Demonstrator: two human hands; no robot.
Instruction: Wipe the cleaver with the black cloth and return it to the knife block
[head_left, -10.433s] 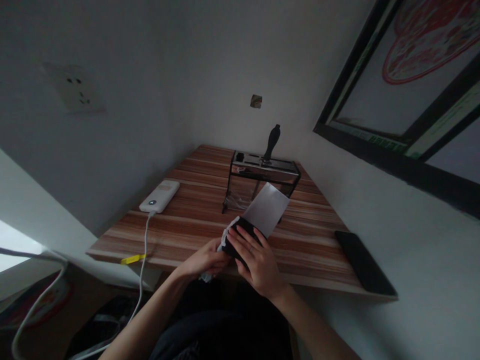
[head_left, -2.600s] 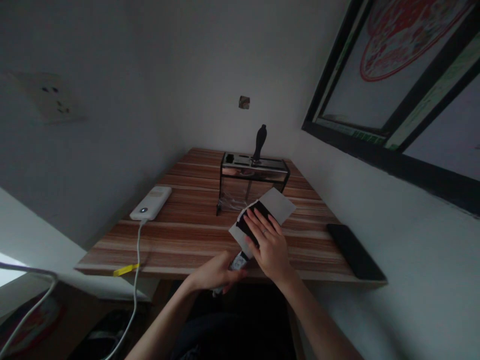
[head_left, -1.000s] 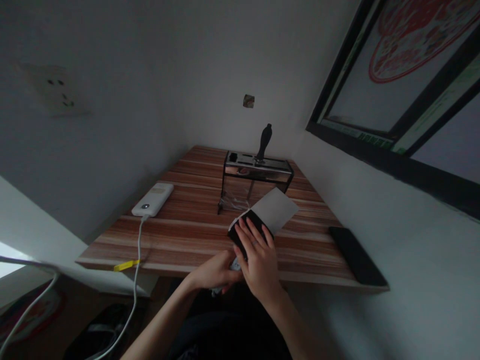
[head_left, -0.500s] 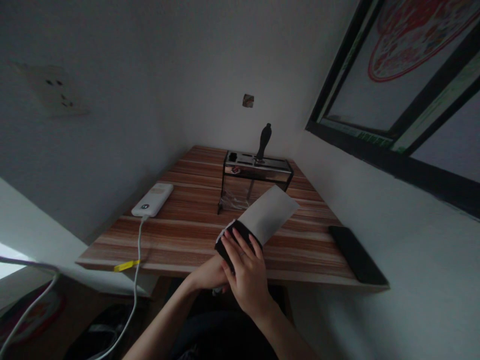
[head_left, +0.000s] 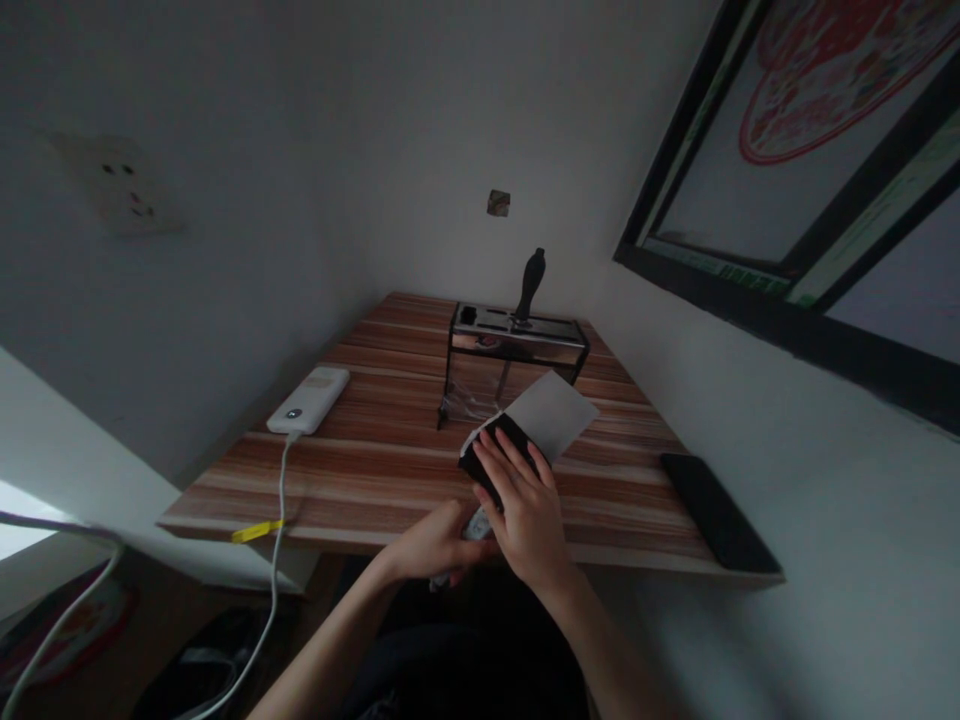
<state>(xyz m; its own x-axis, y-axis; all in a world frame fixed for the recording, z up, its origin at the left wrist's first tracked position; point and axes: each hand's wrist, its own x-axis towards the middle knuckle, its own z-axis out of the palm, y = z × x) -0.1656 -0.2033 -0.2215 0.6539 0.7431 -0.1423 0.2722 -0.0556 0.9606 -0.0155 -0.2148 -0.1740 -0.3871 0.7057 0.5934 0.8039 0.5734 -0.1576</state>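
My left hand (head_left: pixel 429 545) is closed round the pale, patterned handle (head_left: pixel 478 524) of a broad kitchen knife at the table's front edge. Its wide, light grey blade (head_left: pixel 564 412) points up and to the right over the table. A black cloth (head_left: pixel 480 462) with a white edge lies on the blade, and my right hand (head_left: pixel 529 515) presses it there with long, close-set fingers. The right thumb and the cloth's underside are hidden. Beyond the blade stands a knife rack (head_left: pixel 517 342) with a black-handled tool (head_left: pixel 531 285) upright in it.
A white power bank (head_left: pixel 311 398) lies on the left of the wooden table (head_left: pixel 382 470); its white cable (head_left: pixel 279 530), with a yellow tag (head_left: pixel 257 531), hangs over the front edge. A black phone (head_left: pixel 720 512) rests at the right edge. Walls enclose both sides.
My right hand and the black cloth have slid up along the blade, away from my left hand. More of the handle now shows. My left hand stays nearly in place.
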